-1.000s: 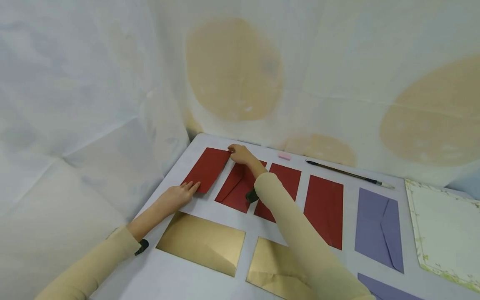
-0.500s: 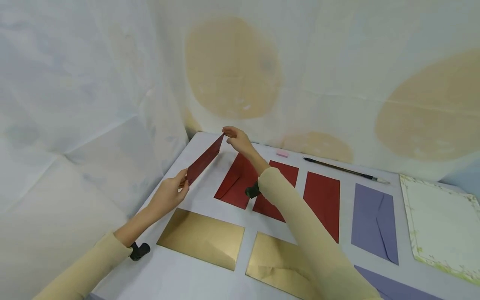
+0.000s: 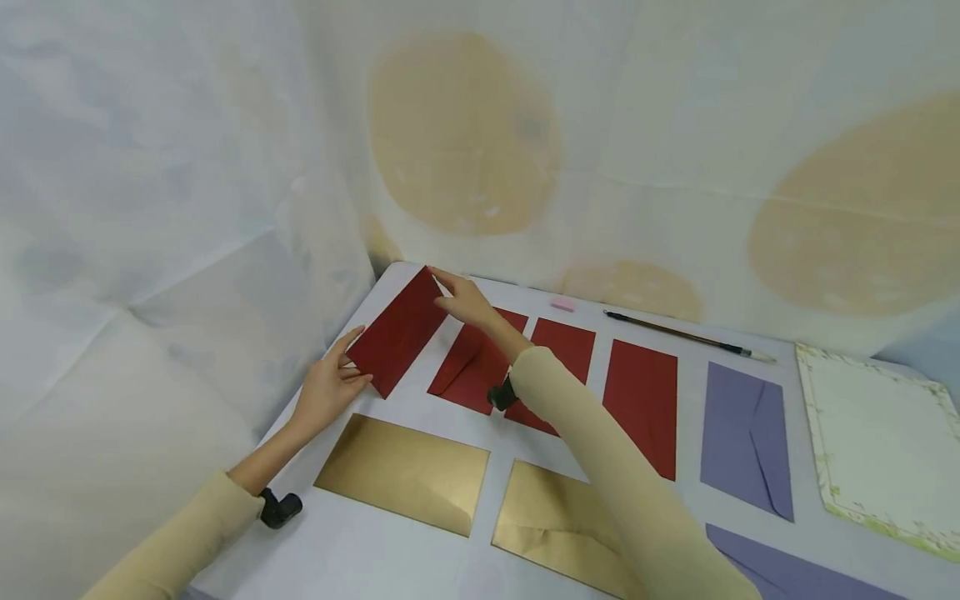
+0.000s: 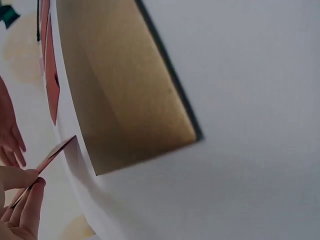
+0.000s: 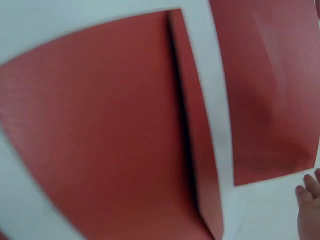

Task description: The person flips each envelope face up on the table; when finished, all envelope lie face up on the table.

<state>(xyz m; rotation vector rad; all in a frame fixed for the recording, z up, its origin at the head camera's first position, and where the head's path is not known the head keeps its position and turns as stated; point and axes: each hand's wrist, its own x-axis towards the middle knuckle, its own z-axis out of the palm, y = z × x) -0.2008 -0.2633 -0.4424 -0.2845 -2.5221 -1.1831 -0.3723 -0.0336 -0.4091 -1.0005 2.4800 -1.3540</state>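
A red envelope (image 3: 399,332) is raised off the white table and tilted, over the table's far left corner. My left hand (image 3: 324,385) pinches its near end between thumb and fingers. In the left wrist view that pinch shows close up, with the envelope (image 4: 56,151) nearly edge-on. At the far end, my right hand (image 3: 467,302) has its fingers fairly straight, fingertips right at the short edge. The right wrist view shows the lifted envelope's broad face (image 5: 272,95) with my right fingertips (image 5: 308,181) by its lower edge. Beside it lies a second red envelope (image 3: 471,367), with a side flap.
To the right lie two more red envelopes (image 3: 647,400) and purple envelopes (image 3: 742,437). Two gold envelopes (image 3: 405,471) lie nearer. At the back are a pink eraser-like block (image 3: 562,305) and a writing brush (image 3: 675,331). A floral-bordered sheet (image 3: 885,450) lies far right.
The red envelope has been lifted off the table, turned edge-on, then tilted broad face to view. My left hand went from resting on it to pinching it; my right hand let its far corner go.
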